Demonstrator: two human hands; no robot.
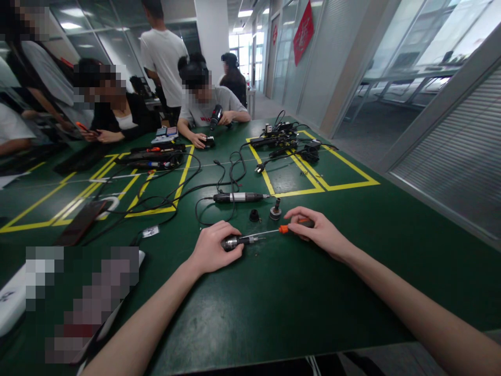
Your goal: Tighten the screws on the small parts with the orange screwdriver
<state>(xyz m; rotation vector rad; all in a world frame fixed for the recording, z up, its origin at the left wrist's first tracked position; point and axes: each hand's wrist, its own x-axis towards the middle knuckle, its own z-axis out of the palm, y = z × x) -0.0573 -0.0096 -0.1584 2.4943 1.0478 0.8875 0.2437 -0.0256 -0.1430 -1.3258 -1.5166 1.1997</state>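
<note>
My left hand (217,248) is closed around a dark cylindrical tool part (231,243) with a thin metal end pointing right. In my right hand (315,230) is a screwdriver (283,228) with an orange and dark handle. Its long shaft reaches left to the part at my left fingers; whether the tip touches it I cannot tell. Just beyond, between the hands, sit a small black cap-like piece (254,215) and a round black-and-metal piece (275,210) with an upright stem. Behind them lies a black and silver corded electric screwdriver (239,197).
Tangled black cables (279,138) lie inside yellow tape at the back right. Tools fill a dark tray (156,156) at the back left. Phone-like objects (84,222) lie left. Across the green table (313,303), a person (211,102) holds a power drill (216,116).
</note>
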